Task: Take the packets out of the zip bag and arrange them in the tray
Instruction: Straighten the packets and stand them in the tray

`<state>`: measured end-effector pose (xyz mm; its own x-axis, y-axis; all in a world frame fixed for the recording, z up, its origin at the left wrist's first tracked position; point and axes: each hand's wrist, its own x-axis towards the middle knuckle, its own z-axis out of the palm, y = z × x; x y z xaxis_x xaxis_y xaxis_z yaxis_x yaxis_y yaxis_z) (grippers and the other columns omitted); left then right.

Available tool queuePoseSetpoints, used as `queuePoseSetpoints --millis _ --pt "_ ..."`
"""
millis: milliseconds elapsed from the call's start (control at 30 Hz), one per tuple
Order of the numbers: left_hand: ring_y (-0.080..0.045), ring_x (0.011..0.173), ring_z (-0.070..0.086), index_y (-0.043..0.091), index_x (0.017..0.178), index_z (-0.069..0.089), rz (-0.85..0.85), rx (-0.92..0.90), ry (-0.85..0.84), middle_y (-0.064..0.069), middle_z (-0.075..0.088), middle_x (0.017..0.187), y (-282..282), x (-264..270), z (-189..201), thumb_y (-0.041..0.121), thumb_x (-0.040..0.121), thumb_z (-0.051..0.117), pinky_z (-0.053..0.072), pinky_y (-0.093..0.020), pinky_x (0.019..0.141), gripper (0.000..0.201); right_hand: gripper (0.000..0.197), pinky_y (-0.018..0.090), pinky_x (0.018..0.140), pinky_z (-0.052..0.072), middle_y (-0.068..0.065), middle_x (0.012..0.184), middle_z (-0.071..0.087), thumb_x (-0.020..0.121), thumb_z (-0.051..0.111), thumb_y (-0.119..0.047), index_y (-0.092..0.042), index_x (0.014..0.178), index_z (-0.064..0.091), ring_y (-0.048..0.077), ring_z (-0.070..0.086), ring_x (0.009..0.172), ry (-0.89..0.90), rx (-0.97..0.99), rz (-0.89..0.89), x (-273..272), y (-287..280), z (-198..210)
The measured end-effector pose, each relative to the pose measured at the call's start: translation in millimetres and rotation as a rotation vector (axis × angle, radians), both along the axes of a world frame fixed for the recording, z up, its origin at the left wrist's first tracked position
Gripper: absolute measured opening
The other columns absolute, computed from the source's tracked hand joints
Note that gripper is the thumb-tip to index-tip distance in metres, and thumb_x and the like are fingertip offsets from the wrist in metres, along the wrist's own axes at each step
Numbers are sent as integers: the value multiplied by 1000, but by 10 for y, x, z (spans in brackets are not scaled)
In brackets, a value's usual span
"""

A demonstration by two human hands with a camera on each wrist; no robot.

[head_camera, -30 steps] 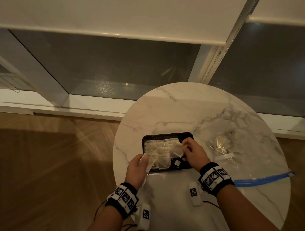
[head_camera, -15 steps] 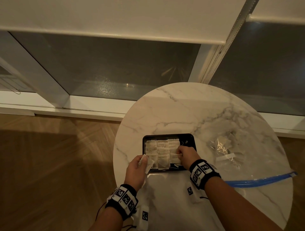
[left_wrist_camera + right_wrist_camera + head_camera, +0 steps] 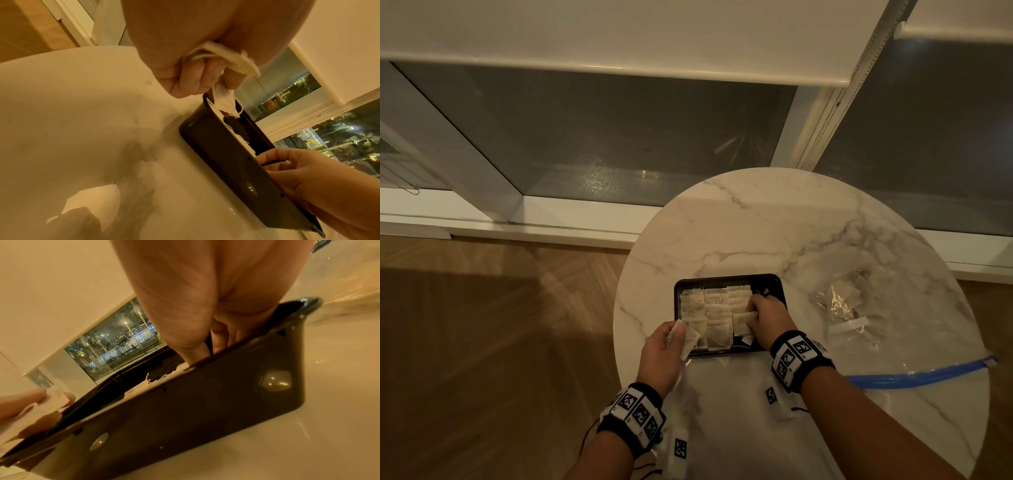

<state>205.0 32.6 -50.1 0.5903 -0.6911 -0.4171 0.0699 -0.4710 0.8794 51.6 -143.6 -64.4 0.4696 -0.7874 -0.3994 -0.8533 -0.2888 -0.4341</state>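
A black tray (image 3: 723, 278) sits on the round marble table, with several pale packets (image 3: 714, 308) laid in rows inside it. My right hand (image 3: 751, 313) reaches into the tray's right side, its curled fingers pinching one packet (image 3: 741, 323) low against the others. In the right wrist view the fingertips (image 3: 197, 353) dip behind the tray wall (image 3: 185, 410). My left hand (image 3: 678, 337) hovers at the tray's near left corner and grips a small bunch of packets (image 3: 222, 56). The clear zip bag (image 3: 859, 308) with a blue zip strip (image 3: 928, 373) lies to the right, more packets inside.
The table edge (image 3: 619, 342) runs just left of my left hand, with wooden floor (image 3: 500, 342) below. Windows and a white sill stand behind the table. Bare marble (image 3: 756, 222) lies beyond the tray.
My right hand has carried its packet down and leftward onto the right column of the tray. The left hand has stayed at the near left corner with its bunch.
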Motion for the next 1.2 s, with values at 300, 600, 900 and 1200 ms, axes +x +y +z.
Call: queuePoseSetpoints --millis 300,600,900,1200 --pt "-10 89 69 27 105 68 -13 22 -3 4 73 95 8 9 -50 34 101 51 57 -31 81 18 43 29 85 50 8 112 55 72 76 -13 -18 109 54 24 56 98 9 -2 22 -21 85 -66" --pt "-10 88 70 28 103 68 -12 24 -5 5 74 94 12 12 -53 35 101 52 57 -35 83 18 48 30 82 50 8 110 54 69 77 -10 -19 107 49 23 54 95 0 -17 19 34 103 -61" --pt "-12 90 69 28 104 68 -17 33 -6 4 74 95 3 21 -54 36 101 51 57 -38 85 19 45 30 78 50 9 109 54 71 71 -5 -19 108 49 23 55 91 -32 -13 -28 59 66 -83" --pt "-5 90 69 28 104 70 -7 -11 14 9 75 96 -10 -5 26 35 101 52 56 -34 86 20 44 22 75 42 5 106 48 73 71 -4 -21 108 50 20 52 87 -56 -9 -70 5 78 -22"
